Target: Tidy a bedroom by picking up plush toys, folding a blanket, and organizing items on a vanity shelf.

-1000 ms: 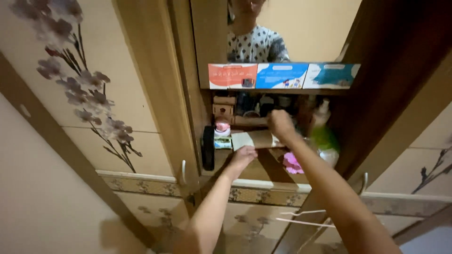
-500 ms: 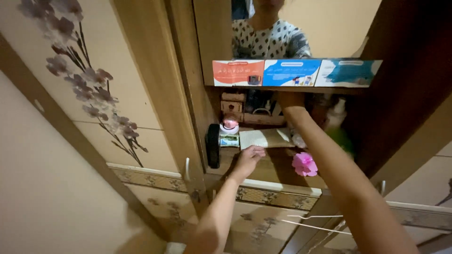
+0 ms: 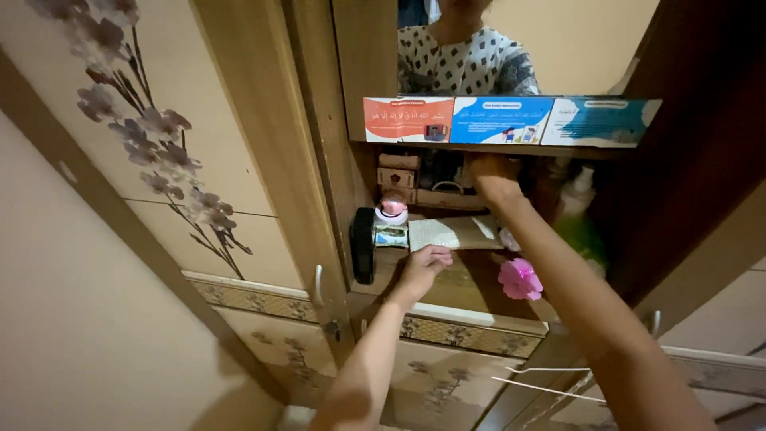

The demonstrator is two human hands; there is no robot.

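In the wardrobe niche under the mirror, both hands are on the shelf. Left hand sits at the shelf's front edge, fingers curled onto the near edge of a flat beige pouch; grip looks loosely closed on that edge, pinch not fully visible. Pouch lies flat mid-shelf, left end just beside a small jar with a pink top, which stands beside a black cylinder at the left wall. Right hand reaches deep to the back of the niche, near small wooden boxes; it is in shadow, so I cannot tell whether its grip is open or closed.

Pouch looks light, soft, fabric-like and likely floppy: best pinched at the near long edge or a corner, with support underneath if lifted. Pink flower lies at the shelf's front right, beside the right forearm. Three coloured cards line the mirror's bottom edge. Green-white bottle at right, blurred.
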